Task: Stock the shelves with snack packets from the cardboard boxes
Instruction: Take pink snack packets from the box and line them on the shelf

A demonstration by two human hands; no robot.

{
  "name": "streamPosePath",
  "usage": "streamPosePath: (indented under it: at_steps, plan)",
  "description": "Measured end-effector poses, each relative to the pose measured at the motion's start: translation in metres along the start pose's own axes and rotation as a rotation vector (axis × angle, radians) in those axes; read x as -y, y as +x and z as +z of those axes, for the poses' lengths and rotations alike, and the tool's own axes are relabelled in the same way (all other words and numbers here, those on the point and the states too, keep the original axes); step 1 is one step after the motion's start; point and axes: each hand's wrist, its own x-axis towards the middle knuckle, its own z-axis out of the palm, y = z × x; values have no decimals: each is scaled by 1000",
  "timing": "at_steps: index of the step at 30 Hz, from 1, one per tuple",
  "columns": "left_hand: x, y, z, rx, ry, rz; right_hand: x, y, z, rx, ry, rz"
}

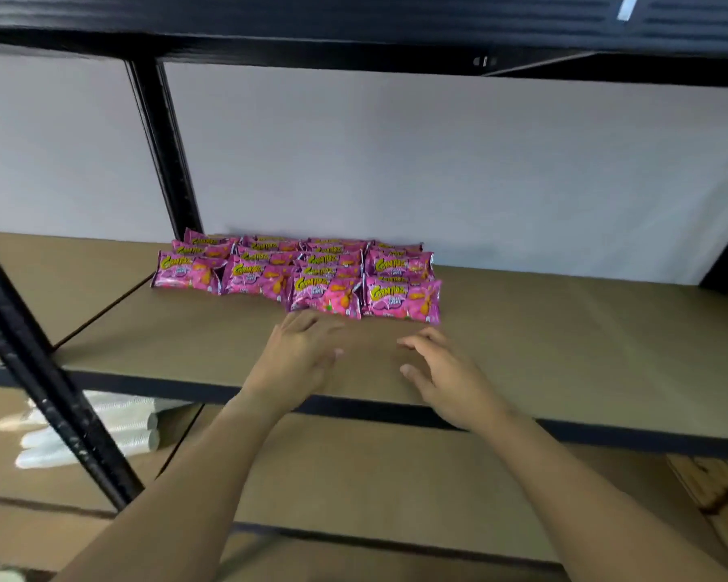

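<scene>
Partly stocked. A block of pink snack packets [299, 270] lies flat in overlapping rows on the middle shelf [564, 329], centre-left of the frame, pushed back near the white wall [438, 161]. Roughly four columns; the two right columns come further forward than the two left ones, so the front edge is stepped. Left hand [301, 354] sits just below the front row, centre of frame, palm down with its fingers [312, 323] loosely spread, tips just beside or touching the nearest packet, can't tell which; holding nothing. Right hand [442, 371] is a little lower and to the right, fingers relaxed and slightly curled, empty, near the front-right packet but not on it. Most of the shelf, right half and front strip, has no packets. Lower shelf [375, 476] also shows no packets; stacked white cups [93, 434] at lower left. No cardboard boxes clearly in view, so remaining stock can't be judged. Judgement: early-to-middle stage, hands empty, another batch needed.
</scene>
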Motion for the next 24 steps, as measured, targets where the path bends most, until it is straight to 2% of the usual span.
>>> streamPosePath:
  at_steps: [6, 8, 10, 14, 17, 24]
  plan:
    - [-37, -88, 23, -61, -85, 61, 16, -74, 29, -69, 86, -37]
    - [-44, -123, 45, -43, -81, 60, 12, -97, 51, -98, 90, -58]
    - [-40, -159, 77, -1, -123, 14, 1, -121, 82, -60, 72, -42]
    - [-24, -235, 155, 149, -235, -118, -40, -171, 167, 112, 59, 60]
    - [-7, -300, 222, 306, -229, -164, -74, -212, 244, 244, 80, 184]
    - [63, -448, 361, 732, -269, -516, -155, -305, 427, 486, 136, 429]
